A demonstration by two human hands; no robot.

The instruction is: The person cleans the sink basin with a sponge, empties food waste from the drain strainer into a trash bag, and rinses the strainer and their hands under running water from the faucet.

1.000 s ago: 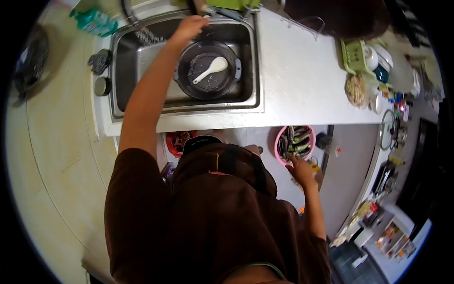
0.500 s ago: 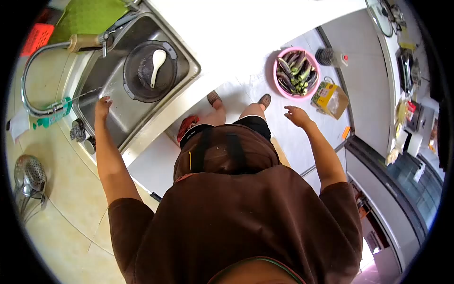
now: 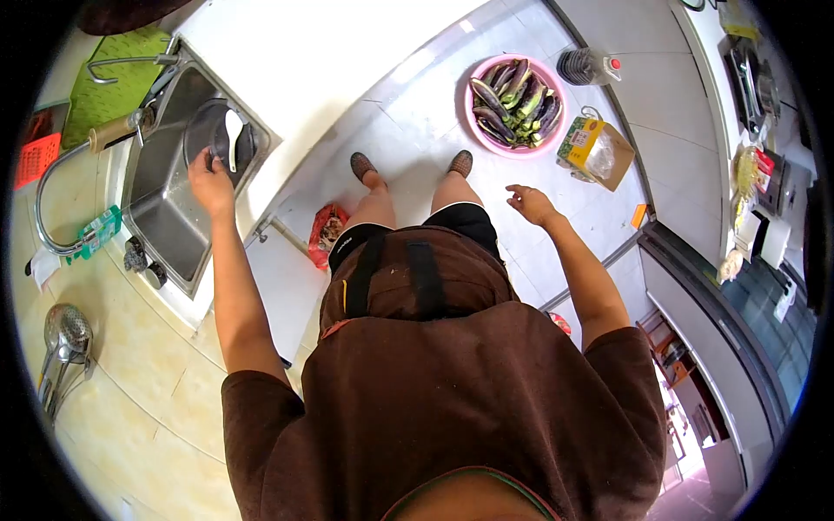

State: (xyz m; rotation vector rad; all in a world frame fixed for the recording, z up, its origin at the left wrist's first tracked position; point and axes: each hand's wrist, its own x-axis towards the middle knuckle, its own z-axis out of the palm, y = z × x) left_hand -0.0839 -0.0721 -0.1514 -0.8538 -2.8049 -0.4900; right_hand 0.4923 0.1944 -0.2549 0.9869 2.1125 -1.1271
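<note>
In the steel sink (image 3: 165, 204) sits a dark round pot (image 3: 198, 130) with a white spoon (image 3: 233, 137) lying in it. My left hand (image 3: 211, 184) is at the pot's near rim, its fingers closed around the edge; the fingertips are partly hidden. My right hand (image 3: 532, 205) hangs in the air over the floor with nothing in it, the fingers loosely apart. Nearest to it are a pink basin (image 3: 473, 117) full of eggplants (image 3: 521, 100) and an open yellow cardboard box (image 3: 584, 143).
A curved faucet (image 3: 43, 195) arches beside the sink near a green bottle (image 3: 100, 230). Metal strainers (image 3: 68, 334) lie on the tiled counter. A large plastic jug (image 3: 586, 66) stands by the basin. A red bag (image 3: 326, 230) rests on the floor near my legs.
My left hand has moved from beside the faucet's water stream to the pot's rim. The thin water stream no longer shows. My view has shifted, and my right hand still hangs free.
</note>
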